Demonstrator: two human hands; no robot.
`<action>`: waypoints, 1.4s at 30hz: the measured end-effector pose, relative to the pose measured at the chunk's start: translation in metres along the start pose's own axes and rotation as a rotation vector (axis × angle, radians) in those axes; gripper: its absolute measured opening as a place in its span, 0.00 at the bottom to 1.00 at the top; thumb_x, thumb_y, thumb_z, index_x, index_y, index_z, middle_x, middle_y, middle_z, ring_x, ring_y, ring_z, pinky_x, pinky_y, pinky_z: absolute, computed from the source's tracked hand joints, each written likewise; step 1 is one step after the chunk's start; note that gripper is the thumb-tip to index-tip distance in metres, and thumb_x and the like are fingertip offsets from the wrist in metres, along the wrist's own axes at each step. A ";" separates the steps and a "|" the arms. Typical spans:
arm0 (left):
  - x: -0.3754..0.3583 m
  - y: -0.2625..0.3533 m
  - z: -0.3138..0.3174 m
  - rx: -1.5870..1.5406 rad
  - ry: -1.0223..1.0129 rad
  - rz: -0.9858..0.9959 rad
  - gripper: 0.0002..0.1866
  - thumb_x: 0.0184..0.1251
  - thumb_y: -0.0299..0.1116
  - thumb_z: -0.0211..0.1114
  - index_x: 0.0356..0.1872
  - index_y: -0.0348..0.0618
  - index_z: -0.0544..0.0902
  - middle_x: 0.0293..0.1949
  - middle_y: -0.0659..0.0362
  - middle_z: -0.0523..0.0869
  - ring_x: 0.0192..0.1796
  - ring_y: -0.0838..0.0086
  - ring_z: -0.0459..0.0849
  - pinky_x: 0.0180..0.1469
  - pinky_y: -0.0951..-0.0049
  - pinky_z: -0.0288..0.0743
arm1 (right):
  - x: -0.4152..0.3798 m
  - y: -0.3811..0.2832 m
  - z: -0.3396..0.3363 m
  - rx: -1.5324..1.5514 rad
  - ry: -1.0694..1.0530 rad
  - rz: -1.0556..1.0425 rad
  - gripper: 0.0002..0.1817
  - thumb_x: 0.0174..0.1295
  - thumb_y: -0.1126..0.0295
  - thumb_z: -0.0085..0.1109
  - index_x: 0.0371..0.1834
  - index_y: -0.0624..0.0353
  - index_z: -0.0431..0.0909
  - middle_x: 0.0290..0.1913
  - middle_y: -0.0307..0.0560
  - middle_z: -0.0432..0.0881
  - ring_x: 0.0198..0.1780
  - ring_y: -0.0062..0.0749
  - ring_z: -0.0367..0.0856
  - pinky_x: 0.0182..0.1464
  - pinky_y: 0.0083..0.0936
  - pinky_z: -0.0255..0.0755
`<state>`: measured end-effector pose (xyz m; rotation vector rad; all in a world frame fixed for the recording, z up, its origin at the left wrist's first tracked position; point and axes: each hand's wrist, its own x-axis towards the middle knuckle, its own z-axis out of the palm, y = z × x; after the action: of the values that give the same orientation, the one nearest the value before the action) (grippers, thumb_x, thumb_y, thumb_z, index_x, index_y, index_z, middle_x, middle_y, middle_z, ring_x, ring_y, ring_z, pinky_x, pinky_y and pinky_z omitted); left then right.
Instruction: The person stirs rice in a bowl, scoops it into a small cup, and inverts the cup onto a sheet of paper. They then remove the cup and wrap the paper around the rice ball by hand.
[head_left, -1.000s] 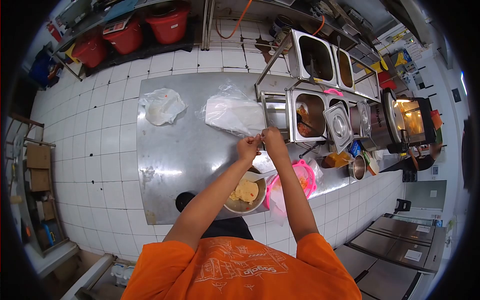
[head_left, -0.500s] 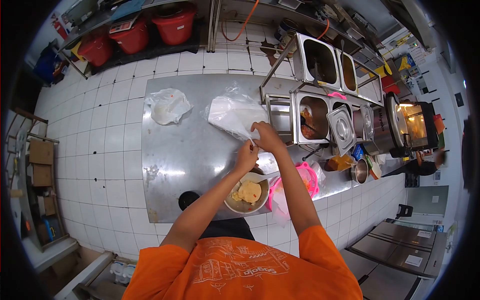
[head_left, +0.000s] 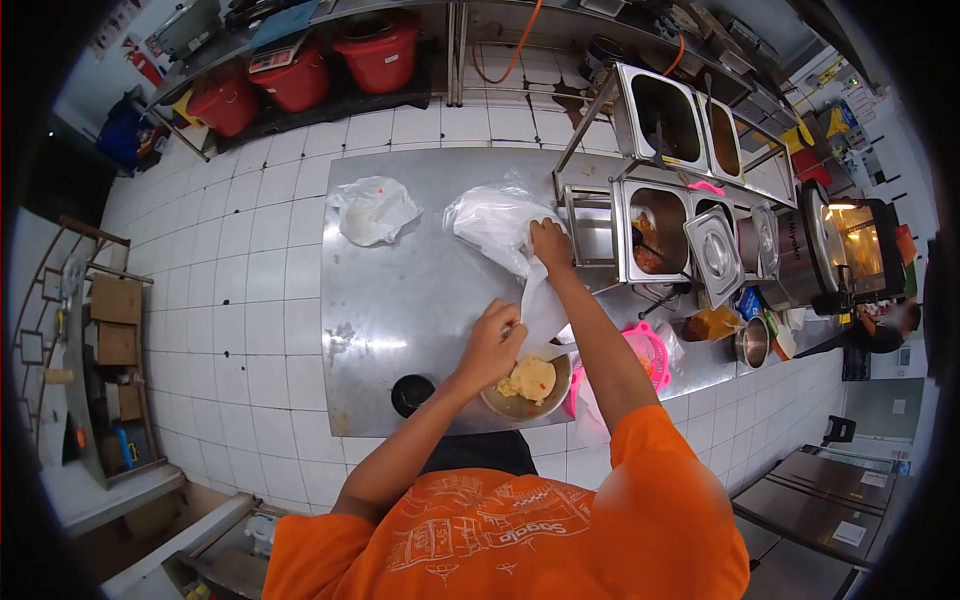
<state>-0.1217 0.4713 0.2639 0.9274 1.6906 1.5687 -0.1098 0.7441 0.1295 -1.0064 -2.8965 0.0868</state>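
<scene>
On the steel table lies a pack of thin white plastic sheets or bags (head_left: 490,217) in a clear wrapper. My right hand (head_left: 550,245) is closed on the pack's right edge, its fingers bent over the plastic. A single plastic sheet (head_left: 540,305) stretches from there toward me. My left hand (head_left: 493,345) is closed, pinching this sheet's near end, just above a metal bowl. In the bowl (head_left: 505,405) sits a lump of pale yellow dough-like food (head_left: 530,380) with small red bits. A light-coloured utensil (head_left: 553,350) rests across the bowl's rim.
A pink basket (head_left: 650,352) stands right of the bowl, and a black round container (head_left: 411,395) left of it. A crumpled plastic bag (head_left: 375,210) lies at the table's far left. Metal food pans (head_left: 655,235) fill a rack on the right. Another person (head_left: 880,335) is at far right.
My left hand has moved toward me, drawing the plastic sheet out from the pack. My hands are now farther apart, with my right hand still at the pack. The view has shifted slightly.
</scene>
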 end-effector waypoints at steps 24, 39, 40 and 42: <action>-0.022 0.047 -0.014 0.198 -0.136 0.079 0.31 0.68 0.26 0.67 0.73 0.35 0.71 0.44 0.44 0.88 0.44 0.56 0.88 0.51 0.63 0.81 | -0.004 0.010 -0.010 0.046 -0.162 0.099 0.22 0.58 0.63 0.70 0.55 0.54 0.77 0.52 0.55 0.82 0.57 0.54 0.83 0.55 0.50 0.80; -0.138 -0.131 -0.250 0.493 0.478 -0.343 0.20 0.77 0.41 0.61 0.62 0.40 0.74 0.48 0.41 0.88 0.51 0.46 0.87 0.53 0.54 0.78 | -0.269 -0.255 -0.065 0.560 -0.137 -0.420 0.39 0.49 0.65 0.76 0.69 0.43 0.72 0.68 0.61 0.68 0.70 0.57 0.68 0.67 0.48 0.69; -0.139 -0.135 -0.245 0.598 0.429 -0.292 0.25 0.74 0.43 0.64 0.65 0.41 0.71 0.52 0.38 0.86 0.54 0.43 0.86 0.55 0.51 0.78 | -0.271 -0.257 -0.055 0.482 -0.158 -0.451 0.43 0.48 0.64 0.78 0.72 0.40 0.70 0.70 0.62 0.66 0.72 0.58 0.66 0.68 0.48 0.69; -0.143 -0.134 -0.241 0.680 0.285 -0.219 0.27 0.73 0.45 0.67 0.64 0.41 0.72 0.53 0.38 0.86 0.54 0.42 0.86 0.55 0.51 0.79 | -0.268 -0.257 -0.047 0.416 -0.244 -0.444 0.47 0.47 0.64 0.79 0.75 0.38 0.66 0.69 0.61 0.67 0.72 0.58 0.67 0.68 0.48 0.69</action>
<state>-0.2550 0.2161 0.1486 0.8086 2.5136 1.0165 -0.0543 0.3774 0.1822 -0.2948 -3.0363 0.7902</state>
